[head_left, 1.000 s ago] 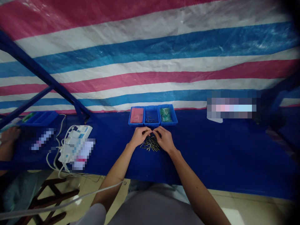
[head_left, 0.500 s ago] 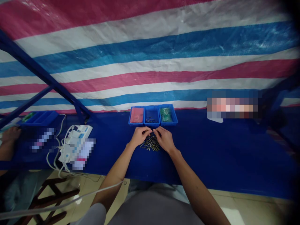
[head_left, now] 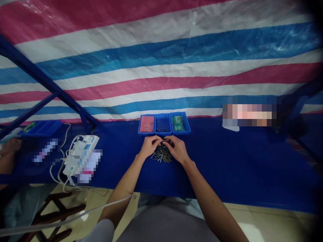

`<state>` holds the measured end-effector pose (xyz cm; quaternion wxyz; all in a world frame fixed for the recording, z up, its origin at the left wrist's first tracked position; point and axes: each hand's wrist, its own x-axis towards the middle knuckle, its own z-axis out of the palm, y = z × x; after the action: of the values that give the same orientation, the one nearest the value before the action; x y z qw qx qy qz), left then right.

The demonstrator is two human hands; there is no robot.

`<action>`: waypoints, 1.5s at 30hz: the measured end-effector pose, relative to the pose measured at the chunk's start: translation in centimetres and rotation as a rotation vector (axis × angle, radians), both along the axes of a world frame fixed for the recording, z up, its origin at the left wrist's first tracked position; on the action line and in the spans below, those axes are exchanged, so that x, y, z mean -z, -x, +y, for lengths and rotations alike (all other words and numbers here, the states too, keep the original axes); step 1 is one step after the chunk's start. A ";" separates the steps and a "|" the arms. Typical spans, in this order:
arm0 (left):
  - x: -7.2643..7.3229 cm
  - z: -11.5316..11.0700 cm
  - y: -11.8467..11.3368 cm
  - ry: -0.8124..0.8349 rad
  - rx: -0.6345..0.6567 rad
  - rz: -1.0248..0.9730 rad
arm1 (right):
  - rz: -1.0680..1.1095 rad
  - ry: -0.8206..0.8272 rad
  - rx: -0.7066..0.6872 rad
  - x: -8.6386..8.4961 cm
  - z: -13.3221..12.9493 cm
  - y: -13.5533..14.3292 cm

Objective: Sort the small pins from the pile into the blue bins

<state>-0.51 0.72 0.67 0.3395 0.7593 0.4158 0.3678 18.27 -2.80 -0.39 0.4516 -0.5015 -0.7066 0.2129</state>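
A pile of thin brass-coloured screws (head_left: 162, 155) lies on the blue table, just below my fingers; nails would look much the same at this size. My left hand (head_left: 150, 147) is closed in a pinch at the pile's upper left edge. Opposite it, my right hand (head_left: 177, 148) pinches too, thumb against fingers. A small, thin, dark piece like one of the screws shows between the fingertips, which nearly meet. Just beyond the hands stands a blue three-part tray (head_left: 163, 133): pink packets (head_left: 147, 124) at left, a few loose screws (head_left: 163, 128) in the middle, green packets (head_left: 178, 123) at right.
White power strips (head_left: 80, 151) with tangled cables lie to the left, beside a blurred-out item. Farther left are another blue tray (head_left: 42, 127) and another person's hand (head_left: 11, 146). A striped tarp (head_left: 161, 85) hangs behind the blue table (head_left: 239, 168).
My fingertips have shifted slightly, and a thin dark piece now shows more clearly between them. The pile and the tray look the same.
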 end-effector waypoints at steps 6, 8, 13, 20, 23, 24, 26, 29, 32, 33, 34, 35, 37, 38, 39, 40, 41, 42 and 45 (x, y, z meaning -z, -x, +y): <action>-0.1 0.0 0.0 -0.007 -0.001 -0.003 | -0.008 -0.023 -0.030 -0.4 -0.2 0.1; 0.0 0.0 0.0 -0.006 -0.005 0.000 | -0.016 -0.026 -0.023 -0.5 -0.2 0.1; 0.2 0.0 0.0 0.000 -0.010 0.005 | -0.045 -0.035 -0.006 -0.3 -0.2 0.1; 0.0 0.0 -0.1 -0.015 0.001 -0.004 | -0.103 -0.023 0.022 -0.3 -0.2 0.1; 0.0 0.0 -0.1 -0.019 -0.003 -0.005 | -0.122 -0.026 0.032 -0.4 -0.3 0.1; 0.0 0.0 -0.1 -0.020 -0.003 -0.004 | -0.126 -0.027 0.034 -0.4 -0.3 0.1; 0.0 -0.1 -0.1 -0.020 -0.003 -0.002 | -0.133 -0.029 0.040 -0.5 -0.3 0.1; 0.0 -0.1 -0.1 -0.023 -0.005 -0.008 | -0.138 -0.024 0.052 -0.5 -0.3 0.1; -0.1 -0.1 -0.1 -0.018 0.004 0.000 | -0.136 -0.018 0.061 -0.5 -0.3 0.1; -0.1 0.0 -0.1 -0.016 0.005 0.004 | -0.135 -0.015 0.065 -0.5 -0.3 0.1; -0.1 0.0 -0.1 -0.016 0.005 0.007 | -0.134 -0.011 0.069 -0.5 -0.2 0.1; 0.0 0.0 -0.1 -0.018 0.003 0.007 | -0.134 -0.006 0.072 -0.5 -0.2 0.1; 0.1 0.0 -0.1 -0.023 0.001 0.003 | -0.136 0.009 0.079 -0.4 -0.2 0.1; 0.1 0.0 -0.1 -0.024 0.001 0.000 | -0.137 0.019 0.080 -0.4 -0.2 0.1; 0.2 0.0 -0.1 -0.024 0.002 -0.003 | -0.137 0.029 0.080 -0.5 -0.2 0.1; 0.2 0.0 -0.1 -0.023 0.002 -0.006 | -0.136 0.041 0.077 -0.5 -0.2 0.0; 0.2 0.1 -0.1 -0.021 0.002 -0.009 | -0.132 0.052 0.071 -0.6 -0.2 0.0; 0.2 0.1 0.0 -0.020 0.000 -0.011 | -0.123 0.060 0.061 -0.6 -0.2 0.0; 0.1 0.1 0.0 -0.019 -0.010 -0.019 | -0.061 0.065 0.039 -0.8 -0.2 -0.1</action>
<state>-0.51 0.80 0.54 0.3342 0.7570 0.4128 0.3806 18.38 -3.04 0.43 0.4173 -0.5359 -0.7027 0.2116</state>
